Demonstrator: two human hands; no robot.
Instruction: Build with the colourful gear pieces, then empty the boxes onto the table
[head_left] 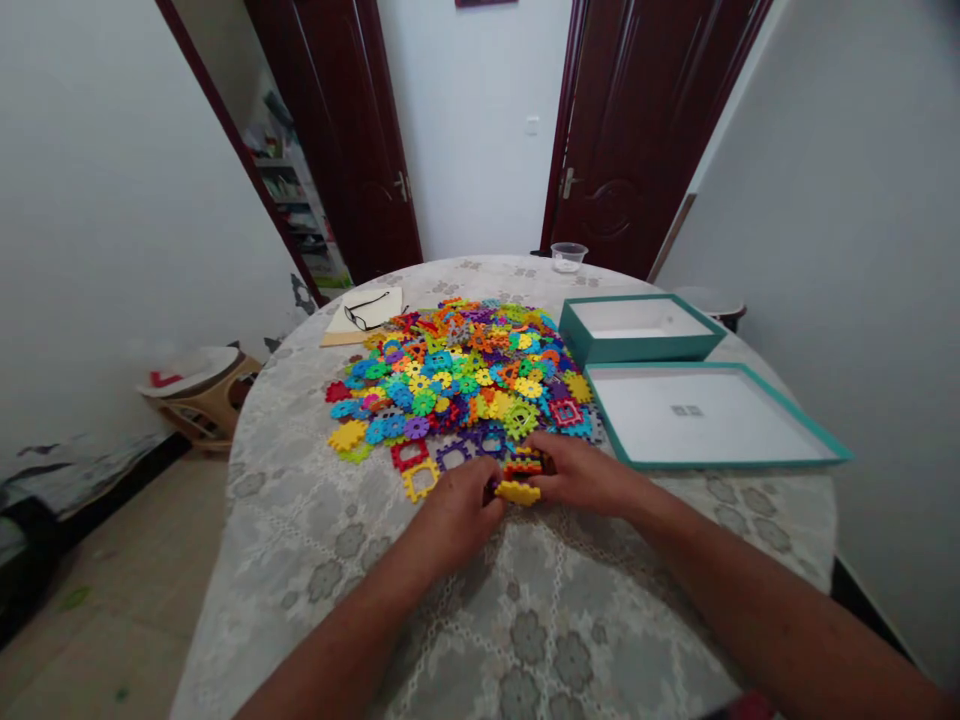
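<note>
A big heap of colourful plastic interlocking pieces (457,375) lies in the middle of the round table (315,520), which has a grey patterned cloth. At the heap's near edge both my hands meet on a small cluster of joined pieces (519,482), yellow at the front with red and orange behind. My left hand (459,505) pinches the cluster from the left with curled fingers. My right hand (577,472) grips it from the right. Loose red, yellow and purple square frames (420,468) lie just left of my left hand.
A teal box (637,330) and its flat lid (712,415) lie open to the right of the heap. Black glasses (367,310) rest on a tan pad at the far left. A clear plastic cup (568,257) stands at the far edge. A stool (199,390) stands left of the table.
</note>
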